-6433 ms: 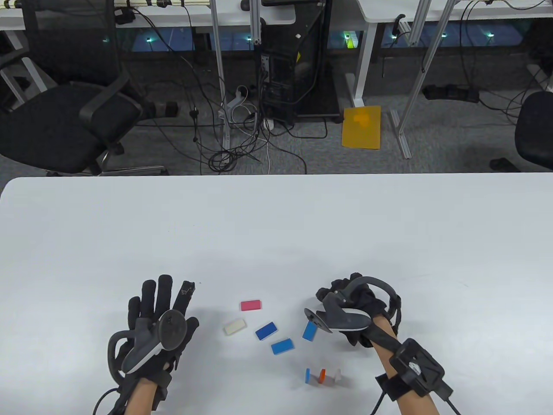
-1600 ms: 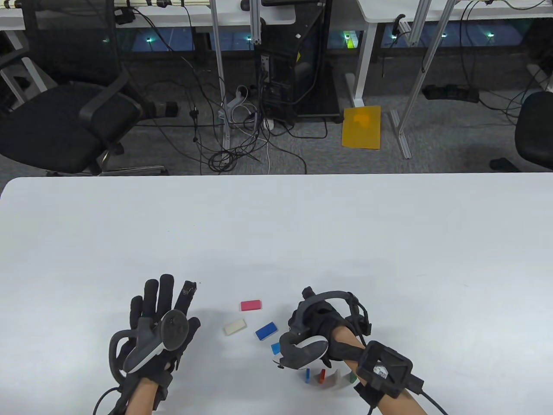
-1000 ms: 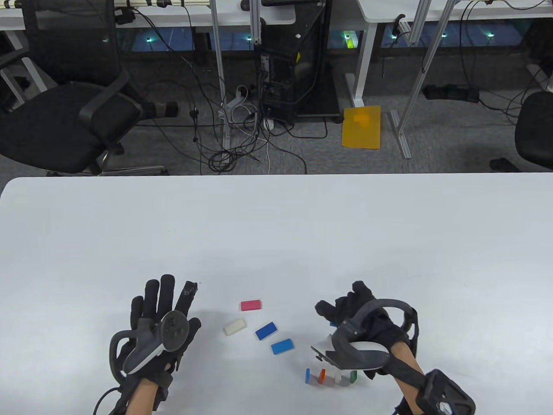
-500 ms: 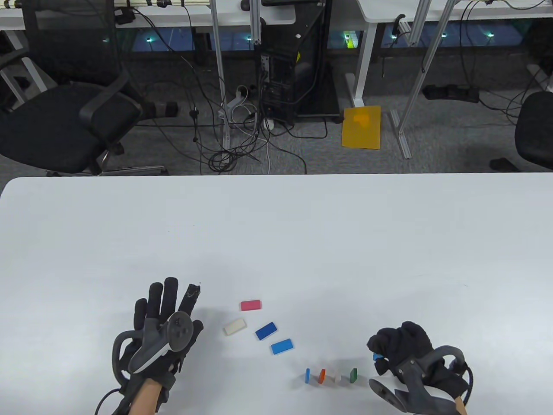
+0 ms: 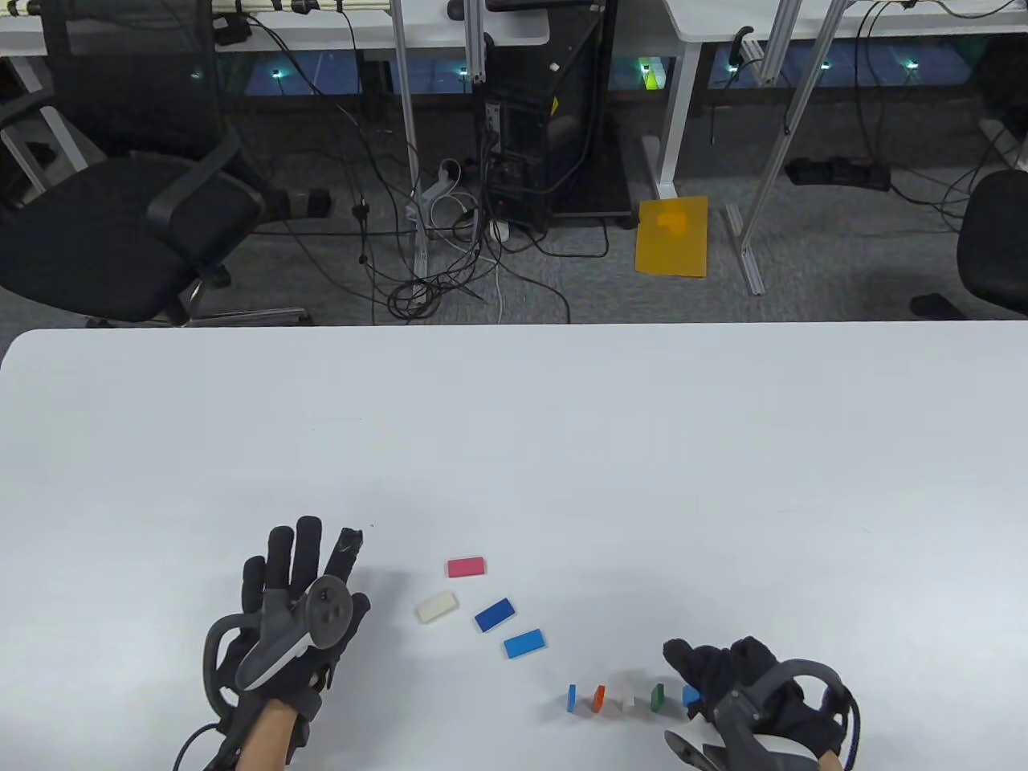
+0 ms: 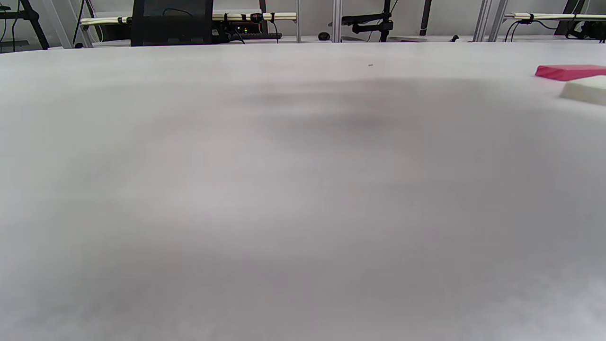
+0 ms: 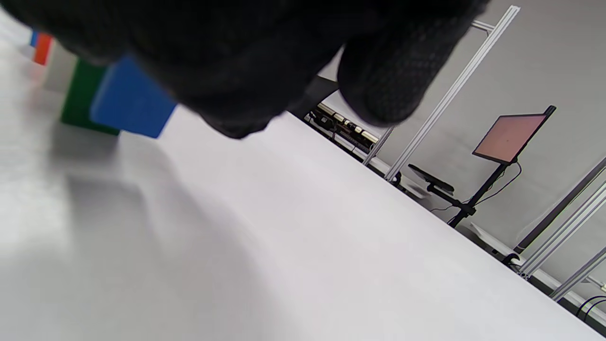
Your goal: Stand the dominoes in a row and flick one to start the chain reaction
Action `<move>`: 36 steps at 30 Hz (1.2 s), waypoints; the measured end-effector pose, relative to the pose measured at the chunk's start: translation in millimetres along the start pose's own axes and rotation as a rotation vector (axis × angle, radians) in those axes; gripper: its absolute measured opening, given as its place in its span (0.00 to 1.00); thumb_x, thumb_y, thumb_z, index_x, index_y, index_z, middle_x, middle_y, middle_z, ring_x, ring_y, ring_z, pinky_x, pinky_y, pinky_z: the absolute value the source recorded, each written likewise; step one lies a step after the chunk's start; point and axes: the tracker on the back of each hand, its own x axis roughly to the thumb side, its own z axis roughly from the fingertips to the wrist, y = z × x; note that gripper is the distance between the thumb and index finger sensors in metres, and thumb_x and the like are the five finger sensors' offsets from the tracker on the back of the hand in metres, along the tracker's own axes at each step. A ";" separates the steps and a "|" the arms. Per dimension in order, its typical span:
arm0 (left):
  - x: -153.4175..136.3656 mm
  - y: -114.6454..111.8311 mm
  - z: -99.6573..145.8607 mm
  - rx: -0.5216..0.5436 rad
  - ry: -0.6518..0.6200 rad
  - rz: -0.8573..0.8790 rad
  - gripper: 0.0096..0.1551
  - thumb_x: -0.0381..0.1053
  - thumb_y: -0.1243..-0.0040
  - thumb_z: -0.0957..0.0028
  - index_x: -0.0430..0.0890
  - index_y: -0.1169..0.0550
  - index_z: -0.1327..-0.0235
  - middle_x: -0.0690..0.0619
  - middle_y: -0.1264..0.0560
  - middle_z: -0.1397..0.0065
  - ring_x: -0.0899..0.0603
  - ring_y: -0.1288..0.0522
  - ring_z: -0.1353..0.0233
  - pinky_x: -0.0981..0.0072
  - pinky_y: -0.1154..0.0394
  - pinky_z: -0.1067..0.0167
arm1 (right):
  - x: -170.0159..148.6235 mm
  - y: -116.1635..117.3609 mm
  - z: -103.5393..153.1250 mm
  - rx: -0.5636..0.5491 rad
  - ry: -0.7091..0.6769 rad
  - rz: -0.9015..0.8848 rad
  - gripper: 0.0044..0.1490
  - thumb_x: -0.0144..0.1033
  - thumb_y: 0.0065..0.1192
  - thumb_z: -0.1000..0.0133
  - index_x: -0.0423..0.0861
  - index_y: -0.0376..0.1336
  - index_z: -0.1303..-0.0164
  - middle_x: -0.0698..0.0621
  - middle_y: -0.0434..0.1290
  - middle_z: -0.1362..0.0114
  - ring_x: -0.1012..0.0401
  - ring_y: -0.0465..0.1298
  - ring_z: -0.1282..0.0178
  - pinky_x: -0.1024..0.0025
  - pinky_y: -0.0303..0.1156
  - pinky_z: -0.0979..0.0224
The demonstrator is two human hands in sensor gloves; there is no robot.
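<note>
A row of standing dominoes runs along the table's front edge: blue [image 5: 572,697], orange [image 5: 598,697], white [image 5: 626,699] and green [image 5: 658,697]. My right hand [image 5: 707,671] pinches another blue domino [image 5: 691,695] upright just right of the green one. In the right wrist view that blue domino [image 7: 130,111] hangs under my fingers [image 7: 388,71], close beside the green domino [image 7: 80,97]; whether it touches the table is unclear. A pink [image 5: 467,568], a cream [image 5: 436,607], a dark blue [image 5: 494,614] and a light blue domino [image 5: 524,643] lie flat. My left hand [image 5: 297,594] rests flat, fingers straight, left of them.
The white table [image 5: 514,434] stretches far and to both sides. Beyond its far edge are office chairs [image 5: 120,225], cables and desk legs on the floor. The left wrist view shows the pink domino [image 6: 568,72] and cream domino [image 6: 584,89] at the right edge.
My right hand has moved left and down with the blue domino, bringing it to the right end of the row beside the green one. The left hand has barely shifted.
</note>
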 end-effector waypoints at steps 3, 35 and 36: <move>0.9 -0.1 -0.1 -0.003 -0.004 -0.003 0.43 0.75 0.78 0.53 0.73 0.70 0.25 0.59 0.78 0.17 0.42 0.76 0.16 0.40 0.70 0.23 | 3.9 2.4 -0.9 0.011 -0.007 0.041 0.52 0.56 0.58 0.67 0.43 0.58 0.33 0.62 0.77 0.43 0.78 0.80 0.69 0.64 0.77 0.42; 5.3 -0.1 0.9 -0.002 -0.020 -0.008 0.43 0.75 0.78 0.53 0.73 0.70 0.25 0.59 0.78 0.17 0.42 0.76 0.16 0.40 0.70 0.23 | 16.3 10.5 -2.7 0.019 -0.032 0.109 0.50 0.57 0.57 0.66 0.45 0.59 0.34 0.62 0.78 0.42 0.77 0.81 0.67 0.64 0.77 0.42; 5.3 0.0 0.9 -0.002 -0.020 -0.009 0.43 0.75 0.78 0.53 0.73 0.70 0.25 0.59 0.78 0.17 0.42 0.76 0.16 0.40 0.70 0.23 | 16.4 10.3 -2.7 0.020 -0.033 0.109 0.50 0.57 0.57 0.66 0.45 0.59 0.34 0.62 0.78 0.42 0.77 0.82 0.67 0.64 0.77 0.42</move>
